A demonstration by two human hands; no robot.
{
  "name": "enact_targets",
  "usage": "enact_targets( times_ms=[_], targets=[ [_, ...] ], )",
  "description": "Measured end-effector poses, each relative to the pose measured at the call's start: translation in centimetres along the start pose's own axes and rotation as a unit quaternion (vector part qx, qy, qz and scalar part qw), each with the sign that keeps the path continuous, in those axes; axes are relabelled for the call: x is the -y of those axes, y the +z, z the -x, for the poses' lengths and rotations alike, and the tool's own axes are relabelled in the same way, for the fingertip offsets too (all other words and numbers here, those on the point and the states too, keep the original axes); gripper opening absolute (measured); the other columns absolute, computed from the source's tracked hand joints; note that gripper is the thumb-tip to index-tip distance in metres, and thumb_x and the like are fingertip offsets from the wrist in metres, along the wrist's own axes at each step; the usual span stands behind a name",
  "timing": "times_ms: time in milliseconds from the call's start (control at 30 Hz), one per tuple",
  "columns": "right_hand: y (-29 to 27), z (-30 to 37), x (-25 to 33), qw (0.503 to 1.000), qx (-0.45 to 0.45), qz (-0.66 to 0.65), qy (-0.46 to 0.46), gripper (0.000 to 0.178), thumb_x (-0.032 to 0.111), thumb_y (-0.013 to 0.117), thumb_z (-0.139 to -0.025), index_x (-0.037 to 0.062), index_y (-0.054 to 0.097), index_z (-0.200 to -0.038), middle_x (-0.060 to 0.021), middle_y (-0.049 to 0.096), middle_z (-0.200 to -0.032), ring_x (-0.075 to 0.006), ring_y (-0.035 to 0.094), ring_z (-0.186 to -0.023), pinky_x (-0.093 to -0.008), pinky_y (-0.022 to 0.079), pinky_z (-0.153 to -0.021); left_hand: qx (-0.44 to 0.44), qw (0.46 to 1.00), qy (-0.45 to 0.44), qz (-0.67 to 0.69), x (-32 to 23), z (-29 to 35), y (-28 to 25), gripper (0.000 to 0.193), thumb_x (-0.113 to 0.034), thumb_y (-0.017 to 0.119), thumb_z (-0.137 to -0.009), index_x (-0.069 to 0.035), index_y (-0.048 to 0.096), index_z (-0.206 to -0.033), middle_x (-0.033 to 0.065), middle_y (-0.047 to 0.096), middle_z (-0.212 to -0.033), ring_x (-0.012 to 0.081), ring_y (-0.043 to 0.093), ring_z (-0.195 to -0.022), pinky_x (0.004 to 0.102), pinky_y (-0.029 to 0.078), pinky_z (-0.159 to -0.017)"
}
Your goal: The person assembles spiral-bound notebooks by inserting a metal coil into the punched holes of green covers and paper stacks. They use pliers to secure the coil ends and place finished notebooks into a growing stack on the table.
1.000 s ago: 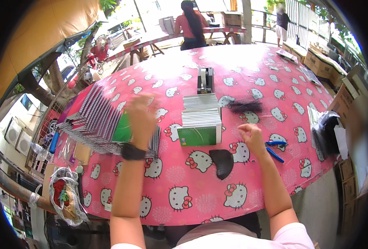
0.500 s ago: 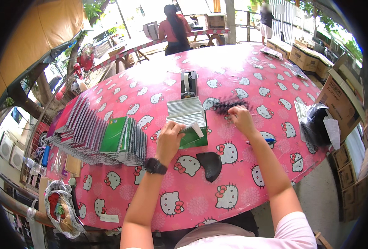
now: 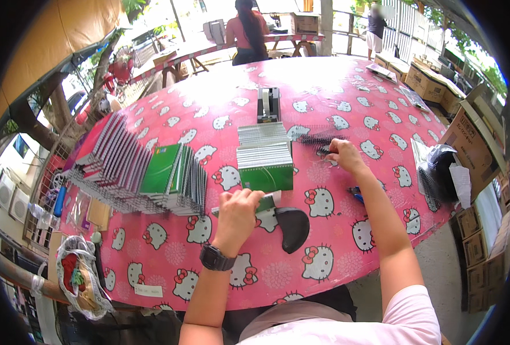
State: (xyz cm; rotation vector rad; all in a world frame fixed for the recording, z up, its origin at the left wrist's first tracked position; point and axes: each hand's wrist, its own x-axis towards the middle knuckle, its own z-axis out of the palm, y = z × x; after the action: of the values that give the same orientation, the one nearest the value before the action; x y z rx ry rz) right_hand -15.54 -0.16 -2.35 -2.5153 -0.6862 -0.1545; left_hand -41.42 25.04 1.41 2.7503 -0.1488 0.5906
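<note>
Down at the near middle of the counter [image 3: 335, 253], left hand [image 3: 239, 210] curled, fingers closed around a thin green notebook [image 3: 264, 202] at its left end. Notebook lying flat on the pink patterned cloth, long axis running left to right, free end poking out toward the right, just short of a dark curved object [image 3: 294, 228] resting beside it. Black watch [image 3: 216, 258] on that wrist.

Directly beyond the held notebook, touching or nearly so, a stack of green spiral notebooks [image 3: 265, 158], spines stepped back away from the body; long axis of that stack running away from the person, so crosswise to the held one. Left hand clearly the nearer of the two to the stack.

Right hand [image 3: 341, 154] farther out and to the right, fingers bunched on a cluster of black binding combs [image 3: 321, 137]; probably pinching one, though too small and blurred to tell for certain. Blue-handled tool [image 3: 355, 194] lying under the right forearm.

Beyond the stack, a tape dispenser [image 3: 268, 104] standing upright. Off to the left, a long fanned row of notebooks [image 3: 134, 169] leaning like shingles, well apart from both hands. Cardboard boxes [image 3: 468, 135] along the right edge; another person [image 3: 248, 31] seated at a far bench, back turned.
</note>
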Motion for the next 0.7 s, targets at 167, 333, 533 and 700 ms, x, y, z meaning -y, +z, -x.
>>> enact_targets(
  times_ms=[167, 333, 533, 700],
  targets=[
    [-1.5, 0.8, -0.6, 0.997, -0.069, -0.01, -0.012, 0.024, 0.024, 0.072, -0.077, 0.0035, 0.068, -0.087, -0.0148, 0.067, -0.076, -0.0306, 0.065, -0.074, -0.0411, 0.049, -0.07, -0.034, 0.994, -0.008, -0.107, 0.9, 0.4, 2.3, 0.039, -0.002, 0.055, -0.081, -0.013, 0.055, -0.118, 0.0046, 0.058, -0.095, 0.0222, 0.054, -0.096, 0.0413, 0.033, -0.086],
    [-2.0, 3.3, 3.9, 0.976, -0.204, -0.047, -0.059, 0.026, 0.026, 0.064, -0.085, 0.0032, 0.065, -0.098, -0.0182, 0.065, -0.092, -0.0332, 0.062, -0.09, -0.0413, 0.048, -0.076, -0.056, 0.997, 0.012, -0.048, 0.9, 0.3, 3.1, 0.04, -0.003, 0.056, -0.082, -0.013, 0.054, -0.121, 0.0025, 0.058, -0.093, 0.0205, 0.054, -0.093, 0.039, 0.033, -0.085],
    [2.0, 12.4, 14.1, 0.99, 0.119, -0.035, -0.067, 0.043, 0.036, 0.072, -0.076, 0.0035, 0.062, -0.102, -0.0179, 0.063, -0.098, -0.0324, 0.061, -0.098, -0.0393, 0.049, -0.082, -0.081, 0.995, -0.004, -0.059, 0.9, 0.4, 2.6, 0.041, -0.014, 0.066, -0.08, -0.013, 0.057, -0.12, 0.0016, 0.06, -0.095, 0.0192, 0.054, -0.091, 0.0358, 0.034, -0.081],
    [-0.5, 10.7, 8.9, 0.978, 0.204, -0.033, 0.032, 0.048, 0.032, 0.073, -0.075, 0.0081, 0.06, -0.114, -0.0199, 0.06, -0.11, -0.0331, 0.06, -0.1, -0.0392, 0.049, -0.083, -0.092, 0.995, 0.027, -0.002, 1.2, 0.4, 2.7, 0.037, -0.014, 0.066, -0.08, -0.012, 0.061, -0.117, 0.0011, 0.062, -0.09, 0.0189, 0.055, -0.087, 0.0337, 0.036, -0.079]
  ],
)
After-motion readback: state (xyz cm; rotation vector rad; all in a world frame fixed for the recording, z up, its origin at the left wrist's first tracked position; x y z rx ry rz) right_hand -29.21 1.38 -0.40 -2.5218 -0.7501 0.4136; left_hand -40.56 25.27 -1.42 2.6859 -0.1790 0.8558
